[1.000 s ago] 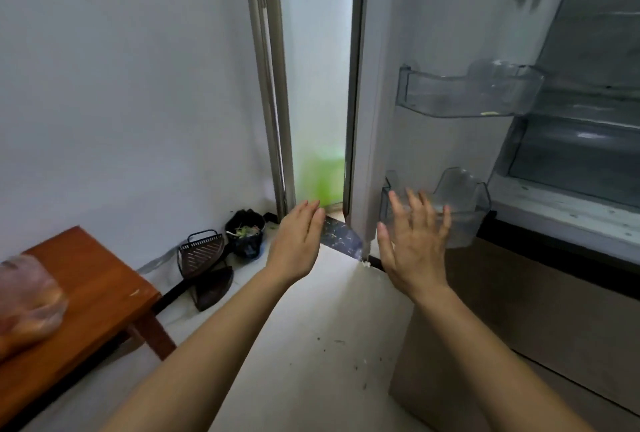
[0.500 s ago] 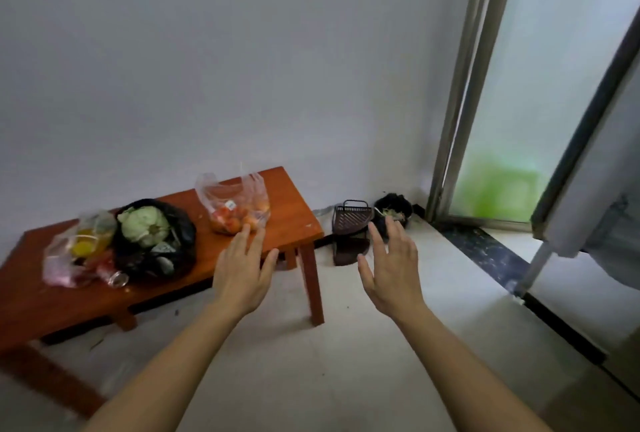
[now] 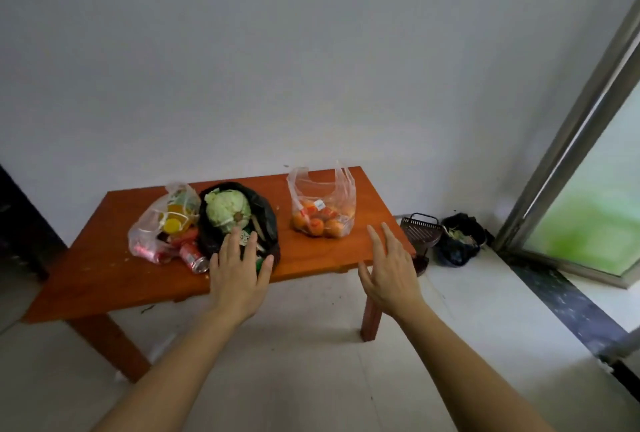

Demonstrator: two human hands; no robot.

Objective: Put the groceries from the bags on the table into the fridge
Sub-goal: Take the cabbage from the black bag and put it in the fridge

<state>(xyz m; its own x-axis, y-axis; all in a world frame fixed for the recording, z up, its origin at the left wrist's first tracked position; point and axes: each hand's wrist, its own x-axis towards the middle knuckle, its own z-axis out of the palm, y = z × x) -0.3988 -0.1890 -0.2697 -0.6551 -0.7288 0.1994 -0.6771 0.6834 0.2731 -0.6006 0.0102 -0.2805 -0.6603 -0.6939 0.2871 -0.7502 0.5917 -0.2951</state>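
A low wooden table (image 3: 104, 272) stands against the white wall with three bags on it. The clear bag of oranges (image 3: 320, 215) is at the right. A black bag (image 3: 265, 217) in the middle holds a pale green cabbage (image 3: 225, 208). At the left a clear bag (image 3: 156, 227) contains bottles and red cans, and one red can (image 3: 194, 257) lies beside it. My left hand (image 3: 239, 270) hovers open in front of the black bag. My right hand (image 3: 391, 269) is open over the table's right front corner. The fridge is out of view.
A dark basket (image 3: 419, 230) and a black bag of scraps (image 3: 459, 241) sit on the floor right of the table. A sliding door frame (image 3: 568, 140) with frosted glass fills the right side. Pale tiled floor (image 3: 294, 362) lies in front of the table.
The view has swung left from the open fridge door to the table. Both hands stayed open and now reach toward the bags, closer to the table than half a second ago.
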